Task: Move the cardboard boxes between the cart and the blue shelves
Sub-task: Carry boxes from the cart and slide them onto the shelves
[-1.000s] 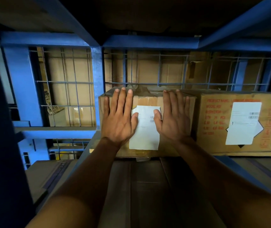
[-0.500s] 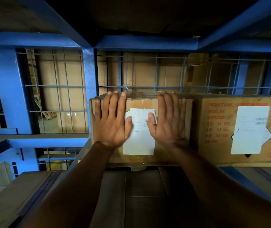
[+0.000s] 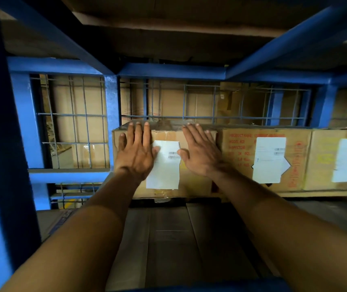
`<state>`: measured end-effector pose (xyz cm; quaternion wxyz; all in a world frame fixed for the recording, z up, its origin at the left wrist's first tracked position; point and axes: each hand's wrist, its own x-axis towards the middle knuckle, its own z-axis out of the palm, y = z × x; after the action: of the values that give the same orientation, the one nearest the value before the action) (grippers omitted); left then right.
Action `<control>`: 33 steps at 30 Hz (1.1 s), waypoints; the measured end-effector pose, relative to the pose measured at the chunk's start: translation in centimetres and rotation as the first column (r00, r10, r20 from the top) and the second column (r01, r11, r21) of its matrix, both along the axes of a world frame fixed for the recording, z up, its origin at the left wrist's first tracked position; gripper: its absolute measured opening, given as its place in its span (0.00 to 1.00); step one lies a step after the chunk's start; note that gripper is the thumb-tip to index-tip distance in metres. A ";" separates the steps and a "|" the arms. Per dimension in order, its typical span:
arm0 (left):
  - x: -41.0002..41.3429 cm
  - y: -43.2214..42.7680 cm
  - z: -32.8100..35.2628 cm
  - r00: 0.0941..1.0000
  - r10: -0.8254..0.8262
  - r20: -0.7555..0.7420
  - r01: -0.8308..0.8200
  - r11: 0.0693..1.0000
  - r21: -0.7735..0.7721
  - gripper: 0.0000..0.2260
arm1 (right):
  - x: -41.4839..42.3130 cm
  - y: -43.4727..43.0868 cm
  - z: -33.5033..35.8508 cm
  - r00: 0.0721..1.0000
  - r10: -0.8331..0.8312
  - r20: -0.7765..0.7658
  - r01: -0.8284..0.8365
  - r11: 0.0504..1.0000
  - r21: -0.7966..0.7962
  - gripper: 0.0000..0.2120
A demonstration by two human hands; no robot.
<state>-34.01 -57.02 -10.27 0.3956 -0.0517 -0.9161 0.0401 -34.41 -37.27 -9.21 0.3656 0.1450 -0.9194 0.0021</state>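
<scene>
Cardboard box (image 3: 198,182) sitting on blue shelf (image 3: 109,102); left hand (image 3: 135,153) and right hand (image 3: 202,153) pressing flat, fingers spread, against near face.

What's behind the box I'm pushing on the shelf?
Behind the box is blue wire mesh, with more cardboard boxes beyond it. Whether the box touches the mesh is hidden.

Blue shelf frame (image 3: 111,123) and grid mesh (image 3: 73,123); brown cardboard boxes (image 3: 195,182) with white labels (image 3: 164,171); red print (image 3: 240,142), centre right.
</scene>
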 end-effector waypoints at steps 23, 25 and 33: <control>13.5 23.0 3.5 0.674 -0.714 -0.189 0.641 0.693 -0.329 0.08 | 25.3 19.6 1.9 0.744 -0.667 -0.033 0.657 0.740 -0.146 0.19; 14.8 25.1 3.3 0.632 -0.766 -0.115 0.683 0.621 -0.384 0.12 | 28.9 20.6 1.6 0.666 -0.745 -0.038 0.733 0.663 -0.154 0.19; 24.5 33.0 0.9 0.111 -0.988 -0.109 0.954 0.136 -0.268 0.18 | 46.7 21.6 -1.2 0.235 -0.972 0.029 0.966 0.230 -0.122 0.17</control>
<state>-9.46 -24.02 -9.37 0.4362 -0.6580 -0.5919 -0.1625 12.24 -15.69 -10.37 0.3204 -0.4751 -0.8004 -0.1759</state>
